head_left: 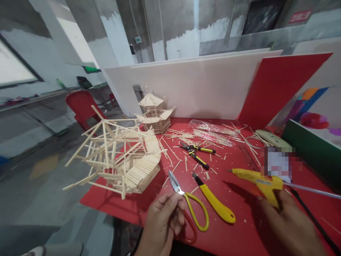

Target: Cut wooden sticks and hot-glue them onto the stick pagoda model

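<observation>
My left hand (162, 222) is at the near table edge, fingers curled, thumb and forefinger pinched beside the blade of yellow-and-red-handled scissors (190, 204); what it pinches is too small to make out. My right hand (290, 224) grips the handle of a yellow glue gun (258, 179), nozzle pointing left over the red tabletop (239, 231). A large unfinished stick-built roof frame (119, 156) lies to the left of my left hand, overhanging the table edge.
A small finished stick pagoda (154, 112) stands at the back. Loose sticks, a clear packet of sticks (210, 131), yellow-handled pliers (197, 153) and a yellow utility knife (214, 202) lie mid-table. White and red boards stand behind. A red chair (82, 106) stands left.
</observation>
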Tool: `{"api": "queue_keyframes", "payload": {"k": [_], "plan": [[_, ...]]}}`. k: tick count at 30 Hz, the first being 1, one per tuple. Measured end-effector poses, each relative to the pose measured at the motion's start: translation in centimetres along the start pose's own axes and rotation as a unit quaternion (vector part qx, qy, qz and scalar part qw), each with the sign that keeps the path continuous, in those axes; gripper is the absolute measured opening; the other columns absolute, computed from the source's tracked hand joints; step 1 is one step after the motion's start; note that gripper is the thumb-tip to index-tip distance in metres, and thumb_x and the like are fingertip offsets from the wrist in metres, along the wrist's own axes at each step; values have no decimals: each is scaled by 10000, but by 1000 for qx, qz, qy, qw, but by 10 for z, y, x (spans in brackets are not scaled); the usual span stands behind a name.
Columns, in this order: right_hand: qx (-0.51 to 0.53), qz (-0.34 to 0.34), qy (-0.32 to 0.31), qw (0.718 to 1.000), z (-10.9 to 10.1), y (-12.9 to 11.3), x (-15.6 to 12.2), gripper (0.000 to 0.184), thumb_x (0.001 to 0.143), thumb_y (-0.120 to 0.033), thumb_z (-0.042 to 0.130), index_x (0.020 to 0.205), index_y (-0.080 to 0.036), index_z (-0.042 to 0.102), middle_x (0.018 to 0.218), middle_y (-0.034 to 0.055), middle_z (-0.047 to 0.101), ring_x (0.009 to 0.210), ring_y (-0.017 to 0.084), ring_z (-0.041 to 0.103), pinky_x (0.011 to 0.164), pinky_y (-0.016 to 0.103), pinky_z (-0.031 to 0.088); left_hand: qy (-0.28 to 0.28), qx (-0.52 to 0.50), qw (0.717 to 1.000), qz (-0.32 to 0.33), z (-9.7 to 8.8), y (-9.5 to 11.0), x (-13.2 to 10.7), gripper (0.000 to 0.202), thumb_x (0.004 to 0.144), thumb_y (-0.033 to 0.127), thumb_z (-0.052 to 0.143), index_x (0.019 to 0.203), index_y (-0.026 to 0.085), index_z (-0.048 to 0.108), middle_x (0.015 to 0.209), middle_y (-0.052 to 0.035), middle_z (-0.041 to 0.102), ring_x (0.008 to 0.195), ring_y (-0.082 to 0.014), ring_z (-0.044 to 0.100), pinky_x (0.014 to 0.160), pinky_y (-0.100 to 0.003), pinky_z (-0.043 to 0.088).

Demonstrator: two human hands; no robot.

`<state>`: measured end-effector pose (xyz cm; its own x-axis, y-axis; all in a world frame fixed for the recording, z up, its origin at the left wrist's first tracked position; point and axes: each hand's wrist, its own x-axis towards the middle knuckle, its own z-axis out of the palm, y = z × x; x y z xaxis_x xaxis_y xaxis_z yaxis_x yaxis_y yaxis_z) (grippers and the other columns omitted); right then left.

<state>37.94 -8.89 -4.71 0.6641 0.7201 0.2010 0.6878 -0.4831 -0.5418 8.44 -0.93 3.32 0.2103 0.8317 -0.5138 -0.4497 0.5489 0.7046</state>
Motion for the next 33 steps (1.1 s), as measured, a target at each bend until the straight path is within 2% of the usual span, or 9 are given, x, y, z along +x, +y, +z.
{"api": "queue_keyframes", "payload": {"k": [2, 4, 7, 10, 13, 17, 22, 28, 33], "plan": [[100, -21, -44, 994, -5, -38, -15, 282, 805, -519, 543, 889, -261, 620, 536, 11, 626, 377, 202, 562, 375, 293, 419, 3, -7, 1000, 7, -4, 3, -1, 357, 545, 366, 941, 706, 130, 728, 620, -7, 683, 425, -39, 531, 396, -124, 383], [183, -98, -80, 975, -9, -80, -28, 286, 852, -500, 532, 938, -248, 635, 656, 32, 691, 504, 205, 641, 434, 274, 483, 12, -10, 1000, 19, -9, 5, -3, 360, 540, 370, 942, 706, 130, 730, 618, -5, 679, 428, -42, 530, 391, -127, 378], [225, -212, -84, 947, -9, -132, -40, 204, 886, -431, 562, 910, -238, 623, 693, 12, 689, 549, 166, 650, 467, 226, 509, 25, -11, 999, 30, -18, 10, -11, 386, 522, 399, 945, 690, 128, 726, 614, -4, 675, 413, -42, 519, 372, -134, 363], [191, -270, -36, 943, -2, -167, -43, 301, 839, -532, 654, 844, -240, 584, 567, -36, 589, 408, 123, 526, 369, 216, 416, 50, -28, 997, 52, -29, 15, -22, 411, 513, 428, 944, 711, 139, 729, 608, 10, 665, 387, -37, 504, 349, -133, 330], [143, -336, 55, 929, 8, -192, -40, 398, 813, -616, 655, 848, -226, 587, 571, -35, 570, 353, 93, 406, 345, 233, 330, 90, -57, 991, 79, -39, 22, -33, 390, 540, 420, 937, 725, 148, 727, 594, 22, 650, 390, -29, 497, 359, -125, 315], [101, -396, 124, 904, 16, -216, -38, 349, 892, -535, 558, 858, -191, 604, 619, -10, 599, 365, 83, 396, 390, 232, 319, 117, -89, 986, 79, -51, 29, -37, 407, 508, 403, 953, 714, 145, 715, 595, 23, 645, 395, -21, 482, 368, -121, 314], [72, -421, 118, 896, 17, -224, -39, 321, 908, -473, 518, 755, -196, 567, 589, -17, 565, 400, 93, 470, 419, 222, 336, 111, -109, 985, 71, -60, 31, -31, 449, 506, 418, 951, 779, 148, 719, 634, 31, 647, 385, -16, 458, 346, -121, 310], [39, -435, 136, 889, 19, -232, -37, 311, 932, -440, 469, 853, -173, 608, 606, -13, 573, 413, 121, 511, 447, 246, 349, 86, -101, 989, 70, -63, 28, -27, 431, 548, 435, 932, 762, 138, 705, 630, 38, 629, 373, -12, 443, 321, -119, 274], [14, -462, 145, 875, 22, -244, -33, 317, 946, -442, 415, 842, -196, 584, 600, -12, 568, 429, 155, 535, 459, 278, 332, 91, -108, 988, 66, -67, 29, -25, 448, 521, 426, 945, 770, 137, 710, 635, 29, 642, 384, -21, 468, 322, -119, 282]]}}
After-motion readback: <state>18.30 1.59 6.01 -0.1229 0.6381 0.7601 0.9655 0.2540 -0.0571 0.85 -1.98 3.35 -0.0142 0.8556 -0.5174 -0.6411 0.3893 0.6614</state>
